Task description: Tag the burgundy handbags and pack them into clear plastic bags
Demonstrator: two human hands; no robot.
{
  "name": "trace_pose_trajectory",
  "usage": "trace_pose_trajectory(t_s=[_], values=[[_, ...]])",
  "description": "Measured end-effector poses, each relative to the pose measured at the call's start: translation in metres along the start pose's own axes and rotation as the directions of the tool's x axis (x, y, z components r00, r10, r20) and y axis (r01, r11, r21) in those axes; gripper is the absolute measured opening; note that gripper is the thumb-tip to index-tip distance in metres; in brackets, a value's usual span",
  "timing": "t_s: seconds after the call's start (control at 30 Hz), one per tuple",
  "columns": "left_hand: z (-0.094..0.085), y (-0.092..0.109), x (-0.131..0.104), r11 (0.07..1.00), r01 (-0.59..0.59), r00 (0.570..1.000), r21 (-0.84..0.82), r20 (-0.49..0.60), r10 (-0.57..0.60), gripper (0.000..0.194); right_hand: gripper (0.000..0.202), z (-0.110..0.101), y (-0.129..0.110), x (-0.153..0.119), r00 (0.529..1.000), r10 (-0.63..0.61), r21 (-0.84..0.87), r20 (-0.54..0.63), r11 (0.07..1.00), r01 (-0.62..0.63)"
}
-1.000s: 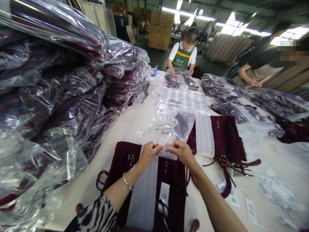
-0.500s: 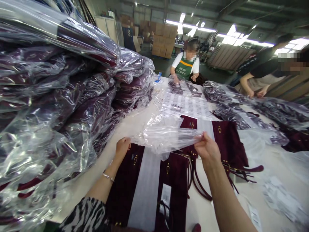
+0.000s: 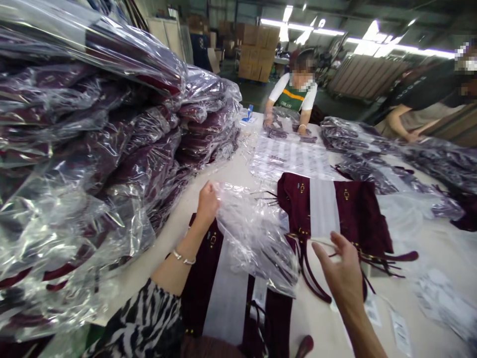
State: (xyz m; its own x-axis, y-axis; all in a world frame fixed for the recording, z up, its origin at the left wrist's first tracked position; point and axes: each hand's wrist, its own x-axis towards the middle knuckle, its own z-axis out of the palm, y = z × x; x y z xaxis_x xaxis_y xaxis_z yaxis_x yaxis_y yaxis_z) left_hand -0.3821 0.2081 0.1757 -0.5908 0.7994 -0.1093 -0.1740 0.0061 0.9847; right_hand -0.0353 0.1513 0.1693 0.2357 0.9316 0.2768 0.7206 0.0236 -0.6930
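My left hand (image 3: pixel 208 203) pinches a corner of a clear plastic bag (image 3: pixel 257 238), which hangs crumpled over the nearer maroon handbag (image 3: pixel 274 318). That handbag lies flat on the table, with a pale translucent strip (image 3: pixel 226 293) down its middle and a white tag (image 3: pixel 260 292) on its right part. My right hand (image 3: pixel 343 266) is off the plastic, fingers apart, above the table beside the thin handles. Just beyond it lies a second maroon handbag (image 3: pixel 357 209) with a similar pale strip (image 3: pixel 324 206) and gold buckles.
Wrapped maroon bags (image 3: pixel 122 149) are piled high on my left. Flat plastic bags (image 3: pixel 290 158) lie farther up the table. A co-worker in a green apron (image 3: pixel 292 99) handles wrapped goods at the far end; another person's arm (image 3: pixel 402 124) reaches in at right. White tags (image 3: pixel 400 333) lie near right.
My right hand has let go of the plastic bag and moved right and down. My left hand has risen to the right, and the formerly stretched plastic now droops over the near handbag.
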Motion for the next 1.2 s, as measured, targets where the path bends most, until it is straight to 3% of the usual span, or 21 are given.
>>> trace_pose_trajectory(t_s=[0.03, 0.07, 0.13, 0.17, 0.23, 0.3, 0.33, 0.4, 0.47, 0.6, 0.7, 0.73, 0.77, 0.8, 0.87, 0.9, 0.93, 0.97, 1.03, 1.1, 1.2], values=[[0.015, 0.011, -0.011, 0.996, -0.061, 0.995, 0.071, 0.078, 0.055, 0.022, 0.066, 0.000, -0.030, -0.002, 0.981, -0.195, -0.002, -0.009, 0.981, 0.195], [0.030, 0.023, -0.022, 0.975, -0.149, 0.978, 0.162, 0.172, 0.121, 0.023, 0.069, 0.003, -0.061, -0.002, 0.928, -0.371, 0.015, 0.028, 0.928, 0.371], [0.058, 0.049, -0.043, 0.815, -0.439, 0.869, 0.379, 0.410, 0.277, 0.020, 0.074, 0.013, -0.113, 0.007, 0.809, -0.575, 0.057, 0.124, 0.818, 0.573], [0.070, 0.062, -0.052, 0.692, -0.568, 0.797, 0.447, 0.509, 0.325, 0.019, 0.073, 0.020, -0.131, 0.015, 0.789, -0.603, 0.058, 0.122, 0.797, 0.601], [0.085, 0.081, -0.061, 0.466, -0.721, 0.685, 0.513, 0.627, 0.370, 0.019, 0.059, 0.033, -0.147, 0.039, 0.824, -0.559, 0.028, 0.085, 0.829, 0.559], [0.089, 0.089, -0.058, 0.296, -0.785, 0.620, 0.544, 0.689, 0.376, 0.018, 0.043, 0.040, -0.145, 0.068, 0.876, -0.480, -0.024, 0.048, 0.876, 0.481], [0.088, 0.088, -0.051, 0.228, -0.793, 0.608, 0.565, 0.706, 0.363, 0.016, 0.039, 0.040, -0.141, 0.081, 0.891, -0.452, -0.061, 0.036, 0.889, 0.454], [0.081, 0.081, -0.027, 0.141, -0.761, 0.641, 0.634, 0.698, 0.319, 0.015, 0.038, 0.034, -0.135, 0.104, 0.901, -0.433, -0.162, 0.014, 0.888, 0.430], [0.069, 0.074, 0.008, 0.125, -0.678, 0.723, 0.724, 0.626, 0.291, 0.024, 0.042, 0.022, -0.132, 0.121, 0.895, -0.446, -0.277, -0.009, 0.861, 0.427], [0.041, 0.082, 0.078, 0.192, -0.500, 0.851, 0.844, 0.438, 0.289, 0.023, 0.044, -0.008, -0.123, 0.145, 0.893, -0.448, -0.458, -0.049, 0.804, 0.379], [0.034, 0.103, 0.090, 0.267, -0.441, 0.879, 0.857, 0.352, 0.321, 0.019, 0.038, -0.017, -0.107, 0.156, 0.923, -0.373, -0.536, -0.093, 0.800, 0.269], [0.038, 0.108, 0.083, 0.301, -0.490, 0.852, 0.818, 0.376, 0.364, 0.021, 0.036, -0.015, -0.104, 0.157, 0.932, -0.354, -0.549, -0.081, 0.796, 0.255], [0.045, 0.111, 0.072, 0.321, -0.586, 0.791, 0.744, 0.439, 0.426, 0.028, 0.035, -0.010, -0.103, 0.156, 0.937, -0.346, -0.554, -0.053, 0.790, 0.261], [0.055, 0.111, 0.058, 0.319, -0.700, 0.697, 0.639, 0.515, 0.499, 0.040, 0.033, -0.003, -0.104, 0.152, 0.936, -0.351, -0.548, -0.018, 0.787, 0.285], [0.078, 0.105, 0.034, 0.206, -0.891, 0.440, 0.405, 0.661, 0.608, 0.070, 0.031, 0.013, -0.114, 0.140, 0.912, -0.406, -0.484, 0.064, 0.786, 0.384], [0.087, 0.100, 0.027, 0.145, -0.924, 0.364, 0.355, 0.695, 0.620, 0.076, 0.030, 0.019, -0.121, 0.133, 0.886, -0.448, -0.420, 0.116, 0.786, 0.453], [0.093, 0.093, 0.026, 0.116, -0.923, 0.360, 0.367, 0.713, 0.602, 0.074, 0.030, 0.024, -0.128, 0.125, 0.851, -0.494, -0.337, 0.177, 0.782, 0.524], [0.094, 0.085, 0.031, 0.126, -0.895, 0.418, 0.427, 0.708, 0.570, 0.064, 0.029, 0.025, -0.132, 0.118, 0.813, -0.533, -0.252, 0.235, 0.774, 0.581], [0.082, 0.069, 0.052, 0.211, -0.785, 0.602, 0.583, 0.638, 0.480, 0.037, 0.028, 0.021, -0.132, 0.108, 0.766, -0.547, -0.170, 0.337, 0.765, 0.621], [0.052, 0.053, 0.077, 0.286, -0.669, 0.734, 0.686, 0.549, 0.401, 0.022, 0.029, 0.013, -0.113, 0.104, 0.799, -0.447, -0.284, 0.402, 0.769, 0.573], [-0.001, 0.028, 0.098, 0.371, -0.545, 0.833, 0.752, 0.432, 0.347, 0.019, 0.027, 0.009, -0.059, 0.108, 0.873, -0.167, -0.558, 0.457, 0.711, 0.428]])
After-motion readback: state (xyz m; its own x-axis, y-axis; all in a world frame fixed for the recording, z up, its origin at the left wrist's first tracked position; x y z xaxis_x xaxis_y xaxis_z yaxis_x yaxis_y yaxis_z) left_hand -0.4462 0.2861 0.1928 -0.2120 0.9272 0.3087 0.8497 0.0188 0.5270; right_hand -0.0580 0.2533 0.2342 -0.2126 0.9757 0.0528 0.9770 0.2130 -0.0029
